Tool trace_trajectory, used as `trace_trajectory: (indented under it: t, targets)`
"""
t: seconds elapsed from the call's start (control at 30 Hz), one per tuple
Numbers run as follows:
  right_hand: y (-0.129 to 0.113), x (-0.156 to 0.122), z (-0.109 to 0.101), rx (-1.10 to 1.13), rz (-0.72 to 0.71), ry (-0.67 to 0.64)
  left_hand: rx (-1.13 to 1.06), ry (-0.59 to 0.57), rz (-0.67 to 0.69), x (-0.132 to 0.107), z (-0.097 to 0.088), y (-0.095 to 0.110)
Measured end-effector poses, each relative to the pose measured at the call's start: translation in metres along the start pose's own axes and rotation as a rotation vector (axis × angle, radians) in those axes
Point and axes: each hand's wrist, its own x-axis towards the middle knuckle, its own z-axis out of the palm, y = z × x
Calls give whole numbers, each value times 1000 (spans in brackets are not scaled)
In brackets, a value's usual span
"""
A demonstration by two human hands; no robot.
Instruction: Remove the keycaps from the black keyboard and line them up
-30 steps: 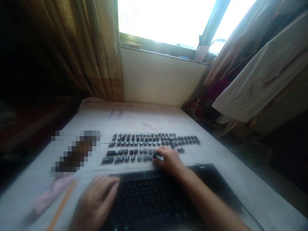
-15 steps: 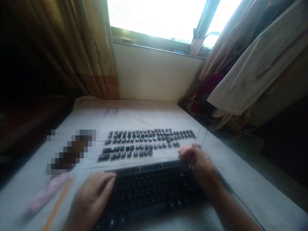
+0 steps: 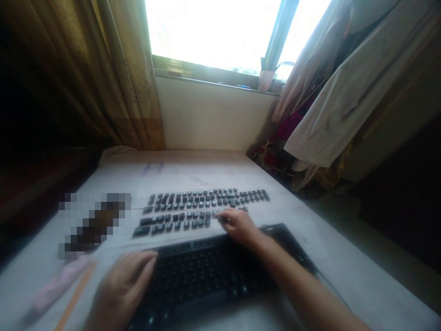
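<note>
A black keyboard (image 3: 193, 276) lies at a slant on the white-covered surface, many of its key positions bare of caps. My left hand (image 3: 122, 280) is closed around its left end, thumb along the edge. My right hand (image 3: 237, 225) reaches across the keyboard's top edge to the lower rows of loose black keycaps (image 3: 196, 202). Its fingers are pinched on a small dark piece that looks like a keycap (image 3: 224, 219). The hand hides part of those rows, and the wire tool seen earlier does not show.
An orange strip (image 3: 76, 294) and a pink cloth item (image 3: 60, 282) lie left of my left hand, near a pixelated dark object (image 3: 96, 225). A cable (image 3: 332, 287) runs off to the right. Curtains (image 3: 127, 92) and hanging clothes (image 3: 320, 105) flank the window.
My right hand has moved left from the keyboard's top right corner to the keycap rows. The thin wire loops above it have gone from sight. My left hand keeps its place on the keyboard.
</note>
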Motion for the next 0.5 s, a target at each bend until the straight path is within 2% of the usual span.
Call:
trace_trajectory:
  t: [0.2, 0.5]
  targets:
    - [-6, 14, 17, -110, -8, -56, -31, -8, -15, -2, 1, -2]
    - [-3, 14, 18, -149, 19, -88, -13, -15, 13, -3, 0, -3]
